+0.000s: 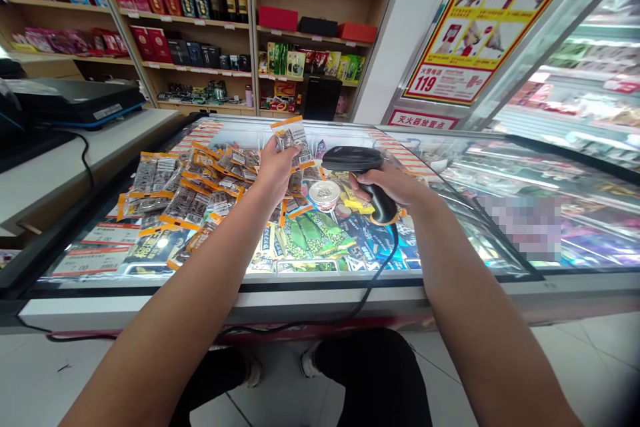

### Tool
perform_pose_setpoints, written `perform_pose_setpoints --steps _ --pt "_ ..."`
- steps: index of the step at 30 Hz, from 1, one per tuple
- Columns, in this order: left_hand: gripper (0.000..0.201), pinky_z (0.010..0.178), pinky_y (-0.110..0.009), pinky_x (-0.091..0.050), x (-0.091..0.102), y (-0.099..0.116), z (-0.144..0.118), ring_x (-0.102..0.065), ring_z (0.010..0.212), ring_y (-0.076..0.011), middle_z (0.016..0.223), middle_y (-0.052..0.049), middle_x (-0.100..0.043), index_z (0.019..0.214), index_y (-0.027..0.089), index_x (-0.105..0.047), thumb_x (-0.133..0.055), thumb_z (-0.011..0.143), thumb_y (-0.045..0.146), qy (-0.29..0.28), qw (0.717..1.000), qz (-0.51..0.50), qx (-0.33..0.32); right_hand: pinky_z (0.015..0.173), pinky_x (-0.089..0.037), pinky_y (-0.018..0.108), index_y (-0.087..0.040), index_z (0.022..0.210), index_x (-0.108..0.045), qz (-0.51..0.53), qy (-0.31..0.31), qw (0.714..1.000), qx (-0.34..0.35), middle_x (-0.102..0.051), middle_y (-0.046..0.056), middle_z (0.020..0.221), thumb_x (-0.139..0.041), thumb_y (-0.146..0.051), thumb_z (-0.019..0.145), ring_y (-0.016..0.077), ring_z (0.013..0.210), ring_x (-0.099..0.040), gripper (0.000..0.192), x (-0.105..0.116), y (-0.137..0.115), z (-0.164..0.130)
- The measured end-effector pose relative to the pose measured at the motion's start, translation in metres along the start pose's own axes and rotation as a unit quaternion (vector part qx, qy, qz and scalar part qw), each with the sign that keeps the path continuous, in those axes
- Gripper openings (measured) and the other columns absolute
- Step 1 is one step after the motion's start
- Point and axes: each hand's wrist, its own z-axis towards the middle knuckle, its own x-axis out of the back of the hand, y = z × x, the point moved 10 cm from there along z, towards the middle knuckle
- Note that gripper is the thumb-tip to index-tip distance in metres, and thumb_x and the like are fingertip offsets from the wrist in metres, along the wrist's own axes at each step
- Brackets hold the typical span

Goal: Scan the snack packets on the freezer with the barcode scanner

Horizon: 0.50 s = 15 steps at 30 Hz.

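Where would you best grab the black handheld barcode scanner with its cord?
By its curved black handle, from behind and below, as the right hand does. The black barcode scanner has a wide flat head pointing forward, and its black cord hangs from the handle's base.

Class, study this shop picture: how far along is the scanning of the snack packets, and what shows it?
Done: nothing visibly set apart as finished, so a count cannot be told. In hand: the left hand holds one orange-edged packet up before the black scanner, gripped by the right hand. Left: a large pile of packets lies spread on the freezer lid, seemingly most of the work.
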Motion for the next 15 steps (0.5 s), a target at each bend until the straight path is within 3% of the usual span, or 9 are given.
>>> perform_pose_setpoints --steps 2,4,7,9,12,15 --pt "0.034 0.09 -0.034 -0.058 0.001 0.006 -0.001 -0.074 0.099 -0.021 0.108 -0.006 -0.075 0.111 0.023 -0.065 -0.068 0.078 0.015 0.0 0.998 0.064 -0.03 0.057 -0.041 0.03 -0.02 0.077 -0.061 0.0 0.007 1.0 0.007 -0.055 0.001 0.056 -0.066 -0.031 0.08 0.0166 0.054 -0.05 0.012 0.002 0.0 0.0" --pt "0.042 0.091 -0.037 -0.057 0.002 0.019 -0.004 -0.073 0.102 -0.0257 0.109 -0.009 -0.075 0.124 0.022 -0.063 -0.069 0.082 0.02 0.008 0.978 0.197 -0.074 0.058 -0.043 0.029 -0.02 0.081 -0.063 0.016 0.035 0.999 0.011 -0.058 0.002 0.058 -0.064 -0.031 0.081 0.0173 0.056 -0.052 0.011 0.009 0.004 0.002" --pt "0.071 0.1 -0.045 -0.052 -0.007 0.042 -0.015 -0.068 0.113 -0.0348 0.117 -0.017 -0.072 0.153 0.018 -0.046 -0.068 0.086 0.021 -0.002 0.892 0.427 -0.147 0.057 -0.044 0.029 -0.02 0.085 -0.064 0.055 0.17 0.984 0.0 -0.063 0.003 0.061 -0.061 -0.036 0.08 0.0184 0.058 -0.055 0.017 0.046 0.022 -0.003" --pt "0.077 0.104 -0.047 -0.048 -0.013 0.05 -0.023 -0.065 0.12 -0.0378 0.127 -0.022 -0.068 0.161 0.016 -0.037 -0.062 0.088 0.017 -0.018 0.828 0.533 -0.173 0.061 -0.047 0.028 -0.021 0.082 -0.062 0.064 0.293 0.954 -0.015 -0.065 0.005 0.066 -0.059 -0.04 0.08 0.0193 0.064 -0.06 0.019 0.083 0.04 -0.02" --pt "0.063 0.107 -0.051 -0.045 -0.012 0.055 -0.03 -0.058 0.128 -0.0416 0.146 -0.027 -0.054 0.152 0.015 -0.05 -0.054 0.089 0.012 -0.015 0.734 0.656 -0.174 0.066 -0.051 0.029 -0.023 0.079 -0.061 0.003 0.461 0.885 -0.067 -0.067 0.005 0.075 -0.056 -0.041 0.08 0.0202 0.072 -0.063 0.019 0.137 0.066 -0.068" --pt "0.044 0.111 -0.058 -0.039 -0.012 0.063 -0.036 -0.046 0.14 -0.0468 0.156 -0.027 -0.045 0.133 0.014 -0.065 -0.052 0.091 0.01 0.008 0.671 0.716 -0.191 0.059 -0.047 0.03 -0.021 0.082 -0.063 -0.095 0.521 0.83 -0.175 -0.064 0.004 0.07 -0.056 -0.048 0.082 0.0206 0.066 -0.059 0.028 0.17 0.089 -0.111"
